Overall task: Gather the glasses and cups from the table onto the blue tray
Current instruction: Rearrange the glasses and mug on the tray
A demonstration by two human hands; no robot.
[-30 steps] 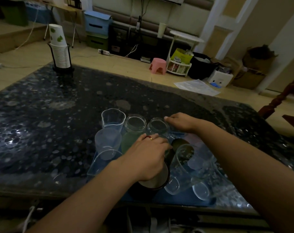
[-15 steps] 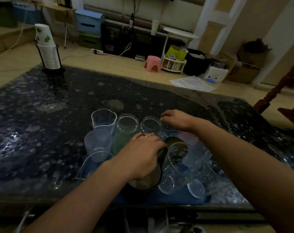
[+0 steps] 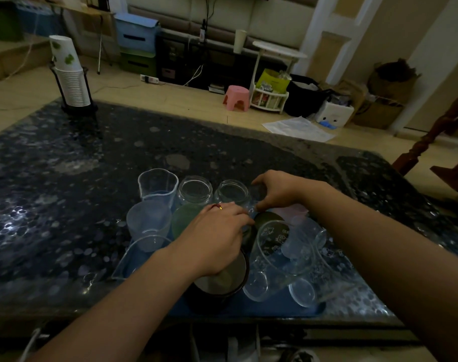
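Toward the far edge of the blue tray (image 3: 249,308), the right hand (image 3: 276,190) curls its fingers around a small clear glass (image 3: 251,202), thumb and forefinger clamped on the rim. The left hand (image 3: 215,236) reaches over the dark metal-lined cup (image 3: 220,278) near the tray's near edge, fingers drawn together toward the same glass; whether they grip it I cannot tell. Both forearms come in low from the near edge of the table (image 3: 65,165). Vessels are packed rim to rim here, with two tall tumblers (image 3: 280,257) leaning at the tray's right side. A wrist brushing those tumblers, or a glass forced into too tight a gap, could probably topple neighbours off the near-right corner.
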